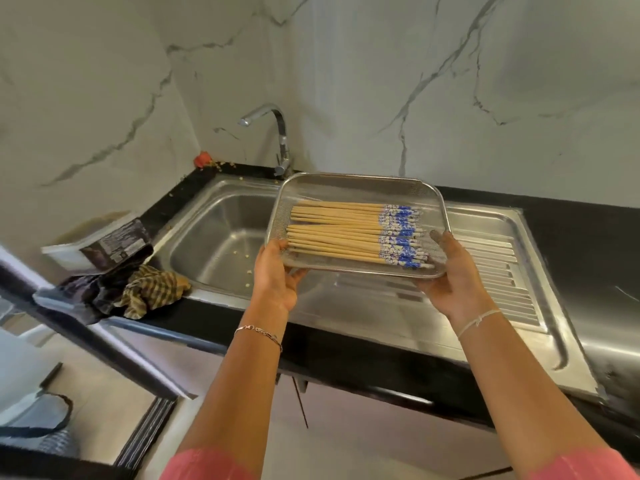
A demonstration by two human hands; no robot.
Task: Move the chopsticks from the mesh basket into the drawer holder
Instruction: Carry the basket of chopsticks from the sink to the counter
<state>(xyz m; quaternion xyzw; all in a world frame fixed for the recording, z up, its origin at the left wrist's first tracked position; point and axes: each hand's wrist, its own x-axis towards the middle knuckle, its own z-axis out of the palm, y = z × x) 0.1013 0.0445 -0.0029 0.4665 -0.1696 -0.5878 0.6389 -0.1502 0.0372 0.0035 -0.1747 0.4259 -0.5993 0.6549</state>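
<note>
We record: mesh basket, fine metal weave with a polished rim; chopsticks, matt pale wood with glossy blue-and-white printed ends; sink, brushed steel; bench, glossy black; cloth, checked, crumpled; wall, smooth marble-look.

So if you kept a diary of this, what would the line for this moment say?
stage: carrying | left hand and right hand: holding mesh basket above sink | chopsticks: all in basket | drawer holder: not visible
</note>
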